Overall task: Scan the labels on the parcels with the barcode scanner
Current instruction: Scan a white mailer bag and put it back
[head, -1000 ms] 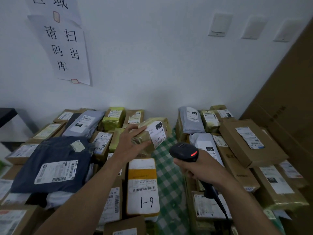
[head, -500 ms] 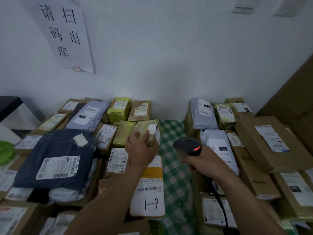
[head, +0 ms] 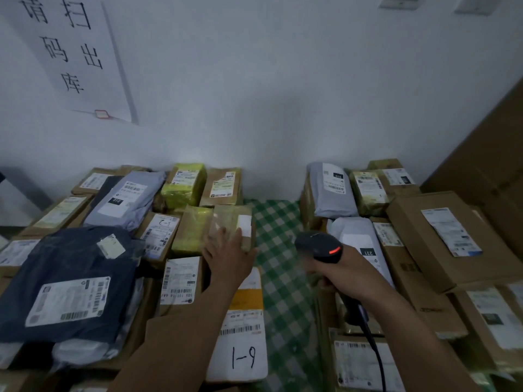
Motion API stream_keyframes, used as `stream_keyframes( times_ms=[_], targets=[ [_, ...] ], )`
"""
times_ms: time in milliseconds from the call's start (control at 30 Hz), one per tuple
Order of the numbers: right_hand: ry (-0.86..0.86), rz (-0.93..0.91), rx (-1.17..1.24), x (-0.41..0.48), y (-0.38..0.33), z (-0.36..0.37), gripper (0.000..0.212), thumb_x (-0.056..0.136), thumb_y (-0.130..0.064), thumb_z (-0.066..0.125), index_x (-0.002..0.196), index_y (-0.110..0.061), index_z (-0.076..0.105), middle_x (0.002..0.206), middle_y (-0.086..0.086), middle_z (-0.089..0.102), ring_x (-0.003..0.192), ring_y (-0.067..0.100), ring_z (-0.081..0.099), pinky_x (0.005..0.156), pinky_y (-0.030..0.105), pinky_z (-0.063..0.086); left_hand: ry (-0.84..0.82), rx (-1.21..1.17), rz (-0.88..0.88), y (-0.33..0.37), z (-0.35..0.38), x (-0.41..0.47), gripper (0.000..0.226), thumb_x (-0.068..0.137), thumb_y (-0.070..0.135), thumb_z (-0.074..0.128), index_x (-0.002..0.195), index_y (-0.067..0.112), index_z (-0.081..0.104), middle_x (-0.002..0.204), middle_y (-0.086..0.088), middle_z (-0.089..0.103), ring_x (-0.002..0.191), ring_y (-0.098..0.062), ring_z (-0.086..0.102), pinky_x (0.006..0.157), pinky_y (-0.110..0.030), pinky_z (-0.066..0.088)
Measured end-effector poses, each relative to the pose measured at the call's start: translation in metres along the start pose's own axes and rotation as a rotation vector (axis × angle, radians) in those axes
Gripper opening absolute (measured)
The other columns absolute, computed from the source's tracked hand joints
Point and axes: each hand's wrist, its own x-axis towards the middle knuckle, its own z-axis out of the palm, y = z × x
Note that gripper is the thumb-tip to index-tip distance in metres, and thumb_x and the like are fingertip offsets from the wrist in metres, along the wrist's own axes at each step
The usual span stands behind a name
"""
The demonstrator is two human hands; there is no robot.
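Barcode scanner [head: 318,247]: handle clenched in right grip [head: 349,271], head above the green checked cloth [head: 278,222], red lamp lit. Small tan parcel [head: 233,222] lies left of it; left grip [head: 227,253] flat on top, fingers spread.

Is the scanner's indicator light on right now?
On: a red-orange bar glows on the back of the barcode scanner, which the right hand grips.

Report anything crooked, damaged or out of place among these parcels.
Only a small thing: the pale tag on the dark blue bag sits crooked, apart from the bag's main label. The parcels lie at mixed angles in both piles, but none looks torn or spilled.
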Motion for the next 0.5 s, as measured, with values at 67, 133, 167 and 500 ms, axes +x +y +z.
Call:
stream_keyframes(
  times_ms=[67, 133, 167, 500],
  targets=[
    [0.006, 0.003, 0.035, -0.006, 0.002, -0.005, 0.025, 0.086, -0.038, 0.083, 0.107, -0.038, 0.071, 0.081, -0.010, 0.078, 0.075, 0.012, 0.072, 0.071, 0.031, 0.059, -0.063, 0.049, 0.002, -0.001, 0.003, -0.002, 0.077, 0.095, 0.067, 0.049, 0.160, 0.035, 0.023, 0.171, -0.011, 0.006, 0.154, -0.048, -0.004, 0.123, -0.065, 0.001],
    [0.011, -0.005, 0.061, -0.015, 0.004, -0.010, 0.030, 0.086, -0.040, 0.082, 0.113, -0.036, 0.071, 0.088, -0.007, 0.080, 0.078, 0.014, 0.074, 0.070, 0.028, 0.059, -0.092, 0.068, -0.001, 0.000, 0.001, -0.004, 0.080, 0.097, 0.067, 0.045, 0.162, 0.031, 0.017, 0.171, -0.013, 0.003, 0.154, -0.048, -0.007, 0.122, -0.064, -0.003],
    [0.019, -0.006, 0.065, -0.021, 0.006, -0.013, 0.029, 0.087, -0.041, 0.081, 0.114, -0.035, 0.071, 0.091, -0.004, 0.080, 0.075, 0.012, 0.073, 0.067, 0.025, 0.057, -0.093, 0.061, 0.007, 0.004, -0.001, -0.005, 0.081, 0.097, 0.066, 0.046, 0.162, 0.027, 0.016, 0.171, -0.015, 0.003, 0.155, -0.047, -0.009, 0.123, -0.062, -0.003],
    [0.248, 0.136, 0.220, -0.066, 0.067, -0.072, 0.021, 0.090, -0.035, 0.080, 0.104, -0.020, 0.075, 0.084, 0.003, 0.079, 0.061, 0.010, 0.064, 0.061, 0.028, 0.054, -0.407, -0.467, 0.392, 0.129, 0.020, -0.091, 0.042, 0.101, 0.036, 0.064, 0.139, 0.018, 0.056, 0.135, 0.015, 0.050, 0.123, -0.005, 0.049, 0.093, 0.001, 0.030]
  ],
)
